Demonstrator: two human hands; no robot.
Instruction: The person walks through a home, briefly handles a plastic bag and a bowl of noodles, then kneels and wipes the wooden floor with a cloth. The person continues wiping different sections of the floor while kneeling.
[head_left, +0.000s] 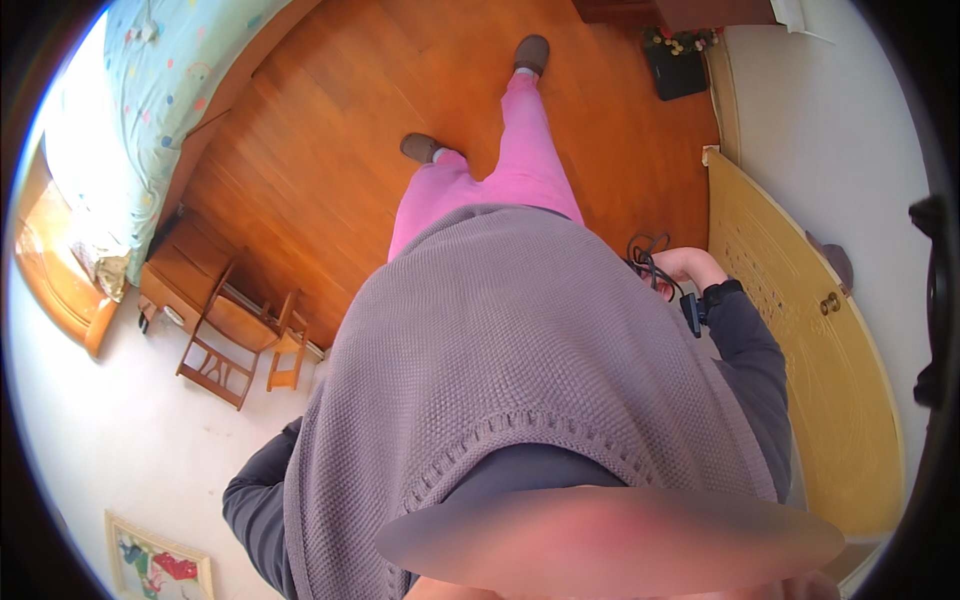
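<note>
At the right of the view, my right hand is beside my hip, its fingers closed around a looped black cable. A small dark device sits at my right wrist, on a black strap. My left hand is out of view; only the dark left sleeve shows, bent behind the grey knitted top. Before me, my legs in pink trousers stand apart on the wooden floor, with brown slippers on the feet.
A yellow door with a round knob stands at the right. On the left are a bed with a dotted cover, a brown wooden desk and a wooden chair. A black box stands on the floor at upper right.
</note>
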